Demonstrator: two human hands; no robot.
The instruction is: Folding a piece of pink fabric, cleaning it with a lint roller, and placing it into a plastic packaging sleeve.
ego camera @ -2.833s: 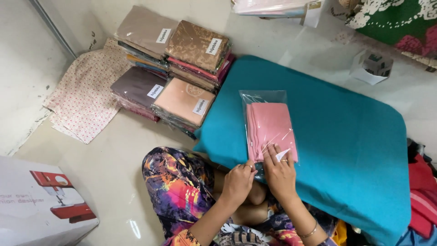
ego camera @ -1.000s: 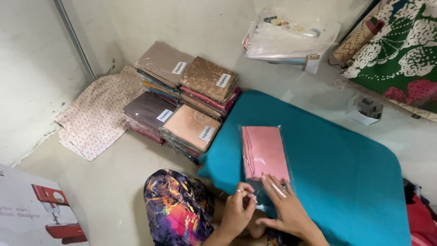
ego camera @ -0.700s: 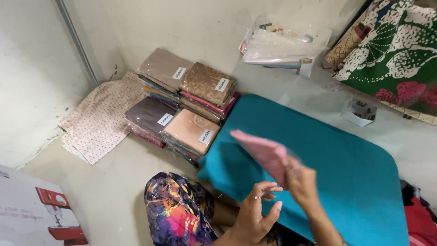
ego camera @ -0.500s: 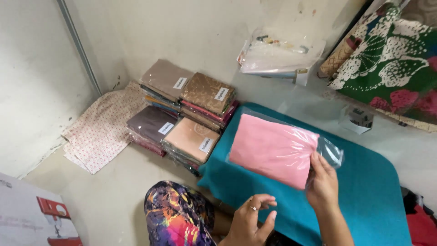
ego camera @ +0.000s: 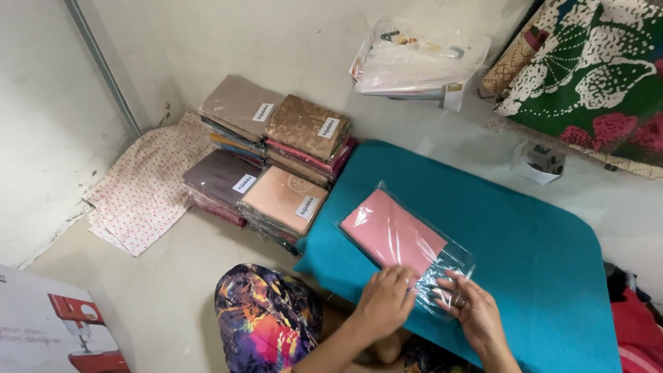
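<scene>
Both hands, left hand (ego camera: pixel 383 300) and right hand (ego camera: pixel 473 314), press flat with spread grip on the bagged pink cloth (ego camera: pixel 395 235). It lies askew near the teal cushion (ego camera: pixel 539 255) front-left edge, bare teal open to the right.

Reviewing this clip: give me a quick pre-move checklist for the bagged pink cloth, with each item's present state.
1. Pink cloth in clear bag lies flat on teal mat: ok.
2. Left hand on the bag's near end: ok.
3. Right hand on the bag's open flap: ok.
4. Flap sealed: cannot tell.
5. Bag apart from the stacks of packed cloths: ok.
</scene>
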